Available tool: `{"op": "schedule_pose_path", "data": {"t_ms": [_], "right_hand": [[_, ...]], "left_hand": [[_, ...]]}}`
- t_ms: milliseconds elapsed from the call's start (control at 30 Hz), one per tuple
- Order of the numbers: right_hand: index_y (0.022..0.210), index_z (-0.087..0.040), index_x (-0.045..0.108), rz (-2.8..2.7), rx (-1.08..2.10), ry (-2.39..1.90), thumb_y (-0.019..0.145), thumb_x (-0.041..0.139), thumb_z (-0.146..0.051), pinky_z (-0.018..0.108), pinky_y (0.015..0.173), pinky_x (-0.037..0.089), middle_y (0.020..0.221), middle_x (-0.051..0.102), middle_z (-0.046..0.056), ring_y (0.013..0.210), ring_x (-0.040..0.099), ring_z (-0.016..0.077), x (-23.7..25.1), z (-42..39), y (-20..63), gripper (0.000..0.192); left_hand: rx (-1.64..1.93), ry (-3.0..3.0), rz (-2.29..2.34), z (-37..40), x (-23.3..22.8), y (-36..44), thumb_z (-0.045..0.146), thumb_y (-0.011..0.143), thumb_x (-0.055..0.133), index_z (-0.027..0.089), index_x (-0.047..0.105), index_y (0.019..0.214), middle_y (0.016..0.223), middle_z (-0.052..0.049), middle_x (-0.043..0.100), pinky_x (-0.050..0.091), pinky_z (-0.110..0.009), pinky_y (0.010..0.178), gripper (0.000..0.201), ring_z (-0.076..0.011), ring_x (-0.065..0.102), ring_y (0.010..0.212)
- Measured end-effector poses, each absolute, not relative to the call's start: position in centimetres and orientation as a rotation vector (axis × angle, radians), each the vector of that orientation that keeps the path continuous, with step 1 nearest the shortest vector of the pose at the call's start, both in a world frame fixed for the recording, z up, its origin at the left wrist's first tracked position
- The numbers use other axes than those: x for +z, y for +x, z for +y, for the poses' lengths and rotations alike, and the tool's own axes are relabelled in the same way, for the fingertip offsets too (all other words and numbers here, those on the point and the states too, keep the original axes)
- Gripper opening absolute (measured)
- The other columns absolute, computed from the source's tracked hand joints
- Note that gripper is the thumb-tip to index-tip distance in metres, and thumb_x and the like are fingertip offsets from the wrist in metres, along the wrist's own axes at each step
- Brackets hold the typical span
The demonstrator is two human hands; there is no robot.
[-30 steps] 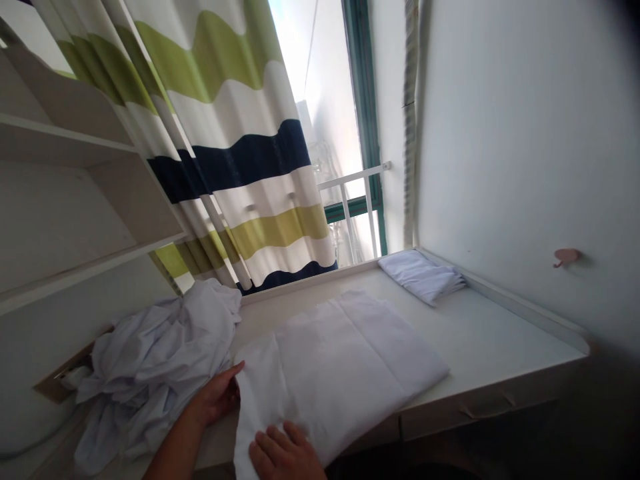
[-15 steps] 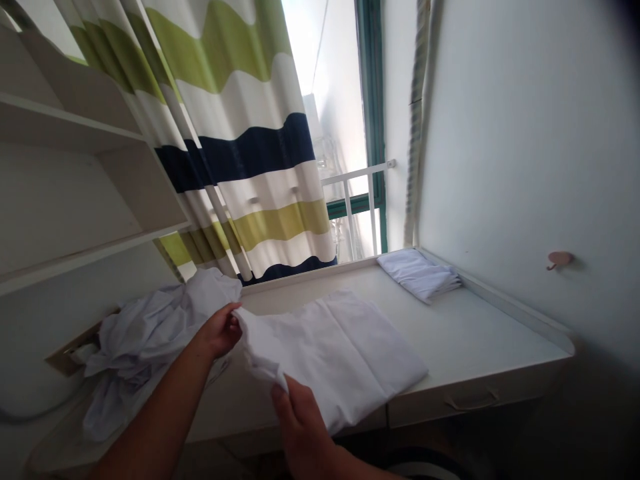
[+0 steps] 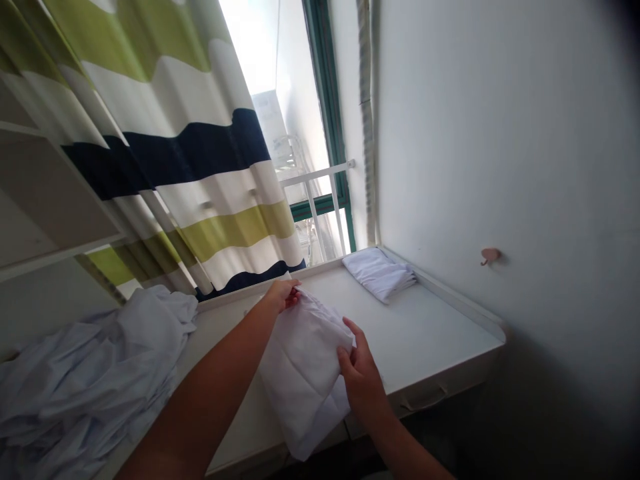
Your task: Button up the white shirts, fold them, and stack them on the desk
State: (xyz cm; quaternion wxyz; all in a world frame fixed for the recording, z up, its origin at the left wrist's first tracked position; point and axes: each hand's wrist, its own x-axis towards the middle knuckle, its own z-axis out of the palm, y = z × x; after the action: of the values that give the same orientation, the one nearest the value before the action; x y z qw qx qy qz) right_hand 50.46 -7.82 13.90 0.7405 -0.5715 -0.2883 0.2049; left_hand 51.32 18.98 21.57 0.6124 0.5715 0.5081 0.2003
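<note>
A white cloth (image 3: 305, 363) lies folded over on the white desk (image 3: 430, 327), one end hanging past the front edge. My left hand (image 3: 284, 293) pinches its far corner near the back of the desk. My right hand (image 3: 361, 373) grips its right edge near the front. A second, smaller folded white cloth (image 3: 380, 273) rests in the back right corner, apart from both hands.
A crumpled pile of white cloth (image 3: 85, 373) covers the desk's left end. A striped curtain (image 3: 175, 153) hangs behind, with a window railing (image 3: 320, 207) beside it. The wall on the right carries a small pink hook (image 3: 490, 255). Shelves (image 3: 40, 213) stand at the left.
Both hands lifted the near edge of the flat cloth and carried it away from me, folding the cloth over itself. The view shifted, so everything sits further left.
</note>
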Motion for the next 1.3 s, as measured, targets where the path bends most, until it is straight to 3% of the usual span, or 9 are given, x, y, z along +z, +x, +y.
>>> {"op": "schedule_pose_path", "data": {"t_ms": [100, 233, 500, 667, 733, 800, 933, 1067, 1300], "right_hand": [[0.151, -0.024, 0.039, -0.713, 0.335, -1.568, 0.091, 0.048, -0.033, 0.034, 0.08, 0.046, 0.086, 0.066, 0.001, 0.074, 0.06, 0.0196, 12.4, -8.9, 53.0, 0.062], [0.12, -0.027, 0.066, -0.897, 0.131, -2.037, 0.087, 0.05, -0.022, 0.039, 0.09, 0.038, 0.088, 0.067, 0.006, 0.089, 0.061, 0.0229, 11.0, -9.9, 55.1, 0.037], [0.11, -0.028, 0.066, -1.046, 0.067, -2.199, 0.092, 0.055, -0.029, 0.041, 0.088, 0.034, 0.103, 0.069, 0.005, 0.099, 0.059, 0.0244, 10.2, -10.7, 56.1, 0.022], [0.104, -0.027, 0.069, -1.074, -0.126, -2.201, 0.094, 0.055, -0.029, 0.042, 0.087, 0.038, 0.097, 0.065, 0.006, 0.095, 0.057, 0.0245, 10.6, -11.7, 56.0, 0.018], [0.107, -0.028, 0.07, -1.106, -0.268, -2.151, 0.095, 0.054, -0.03, 0.047, 0.095, 0.037, 0.105, 0.064, 0.008, 0.104, 0.056, 0.0265, 11.0, -11.7, 55.9, 0.021], [0.115, -0.029, 0.069, -1.231, -0.361, -2.056, 0.096, 0.052, -0.032, 0.052, 0.109, 0.029, 0.122, 0.062, 0.009, 0.121, 0.051, 0.0287, 11.4, -11.1, 55.8, 0.025], [0.142, -0.03, 0.053, -1.593, -0.261, -1.998, 0.097, 0.048, -0.051, 0.057, 0.12, 0.013, 0.156, 0.04, 0.008, 0.147, 0.028, 0.0324, 11.1, -8.9, 56.0, 0.049], [0.158, -0.022, 0.03, -1.699, 0.069, -2.169, 0.091, 0.043, -0.072, 0.064, 0.117, 0.014, 0.165, 0.021, 0.015, 0.151, 0.017, 0.0408, 9.1, -7.4, 56.4, 0.084], [0.16, -0.023, 0.02, -1.656, 0.19, -2.228, 0.089, 0.034, -0.078, 0.065, 0.119, 0.005, 0.166, 0.011, 0.013, 0.152, 0.01, 0.0417, 7.3, -7.9, 56.1, 0.091]], "left_hand": [[0.39, 1.403, 1.229, 18.0, 18.9, 54.6, 0.033, 0.095, 0.061, 0.013, 0.061, 0.116, 0.107, -0.007, 0.065, 0.058, -0.032, 0.073, 0.029, -0.0159, 0.066, 0.086], [0.298, 1.49, 1.285, 17.1, 15.9, 56.7, 0.035, 0.095, 0.062, 0.013, 0.06, 0.121, 0.116, -0.01, 0.064, 0.058, -0.038, 0.082, 0.034, -0.0198, 0.065, 0.097], [0.334, 1.825, 1.078, 16.7, 15.2, 54.5, 0.048, 0.098, 0.046, 0.012, 0.062, 0.093, 0.082, -0.007, 0.068, 0.053, -0.029, 0.062, 0.04, -0.0149, 0.066, 0.067], [0.417, 2.249, 0.902, 16.4, 17.0, 48.0, 0.041, 0.087, 0.06, 0.017, 0.066, 0.078, 0.091, -0.009, 0.071, 0.049, -0.04, 0.091, 0.026, -0.0262, 0.066, 0.097], [0.411, 2.371, 0.84, 16.1, 17.1, 45.0, 0.043, 0.085, 0.062, 0.02, 0.071, 0.085, 0.104, -0.009, 0.072, 0.04, -0.044, 0.106, 0.025, -0.0287, 0.061, 0.111], [0.345, 2.55, 0.754, 16.1, 16.7, 42.6, 0.048, 0.09, 0.057, 0.023, 0.072, 0.106, 0.125, -0.008, 0.069, 0.03, -0.047, 0.115, 0.033, -0.0296, 0.054, 0.127], [0.043, 2.939, 0.608, 17.6, 14.9, 40.1, 0.055, 0.1, 0.034, 0.033, 0.049, 0.145, 0.158, -0.003, 0.041, 0.013, -0.059, 0.121, 0.052, -0.0295, 0.026, 0.15], [-0.068, 2.947, 0.62, 20.9, 13.3, 39.5, 0.061, 0.101, 0.023, 0.038, 0.036, 0.152, 0.163, 0.001, 0.029, 0.01, -0.061, 0.12, 0.058, -0.028, 0.014, 0.154], [0.011, 2.836, 0.607, 24.7, 10.3, 39.9, 0.063, 0.1, 0.024, 0.036, 0.038, 0.152, 0.163, -0.001, 0.03, 0.009, -0.058, 0.122, 0.061, -0.0275, 0.012, 0.154]]}}
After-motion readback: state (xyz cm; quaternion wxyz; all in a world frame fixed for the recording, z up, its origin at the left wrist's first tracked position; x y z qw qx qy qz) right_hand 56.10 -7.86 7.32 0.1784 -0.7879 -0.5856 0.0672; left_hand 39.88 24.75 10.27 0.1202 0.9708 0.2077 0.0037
